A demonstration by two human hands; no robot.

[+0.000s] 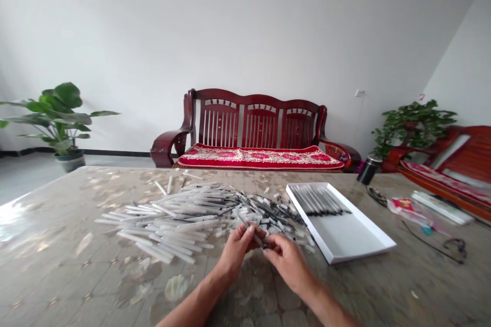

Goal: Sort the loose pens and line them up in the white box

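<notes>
My left hand [238, 246] is closed around the barrel of a pen [244, 222], whose pale end points up and away to the left. At the pen's dark near end, the fingers of my right hand [286, 258] pinch it; the exact parts there are partly hidden by the fingertips. Just beyond my hands lies a heap of white translucent pen barrels [172, 225]. Beside it on the right is a pile of small black and clear pen parts [268, 209]. A white box [356, 237] holds a row of pens [320, 200] with dark ends towards me.
The table [95, 286] has a patterned cover. On its right lie a black cylindrical container [369, 170], a plastic bag with a red label [406, 207], a white elongated box [443, 208] and eyeglasses [452, 253]. A wooden bench [255, 127] stands behind.
</notes>
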